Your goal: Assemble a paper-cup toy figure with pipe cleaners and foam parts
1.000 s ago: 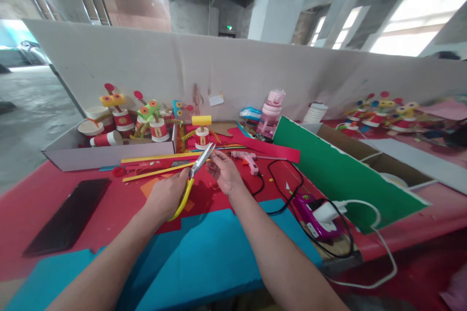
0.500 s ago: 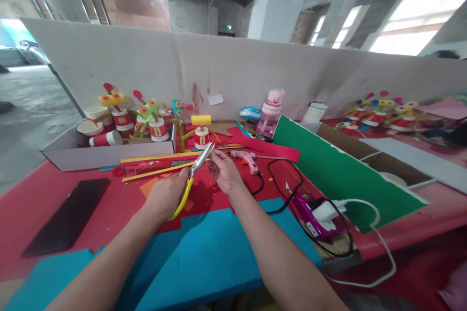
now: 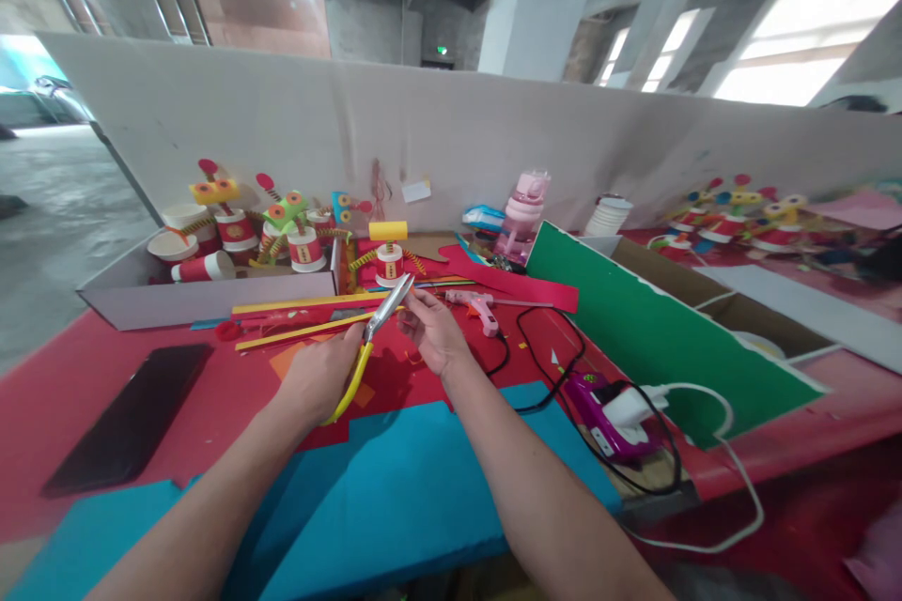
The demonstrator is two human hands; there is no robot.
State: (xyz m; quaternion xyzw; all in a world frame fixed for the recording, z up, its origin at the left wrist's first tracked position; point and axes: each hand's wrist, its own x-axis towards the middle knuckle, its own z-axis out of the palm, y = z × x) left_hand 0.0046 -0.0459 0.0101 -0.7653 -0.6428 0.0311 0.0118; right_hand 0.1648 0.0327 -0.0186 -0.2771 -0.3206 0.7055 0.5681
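My left hand [image 3: 322, 374] is closed around the yellow handle of a pair of scissors [image 3: 367, 349], whose metal blades point up and to the right. At the blade tips, the fingers of my right hand [image 3: 435, 331] are pinched together; whatever they hold is too small and hidden to name. Just beyond the tips stands a paper-cup figure [image 3: 389, 265] with a yellow roll for a head and folded paper arms. Yellow paper strips [image 3: 303, 332] lie beside my left hand, and orange paper pieces [image 3: 286, 364] lie partly under it.
A pink glue gun [image 3: 480, 312] lies right of my hands, its black cord near a purple power strip [image 3: 610, 423]. A white box [image 3: 211, 299] holds several cup figures. Blue sheets [image 3: 395, 488] cover the near edge. A green-sided box [image 3: 655, 347] and black phone [image 3: 131, 418] flank the area.
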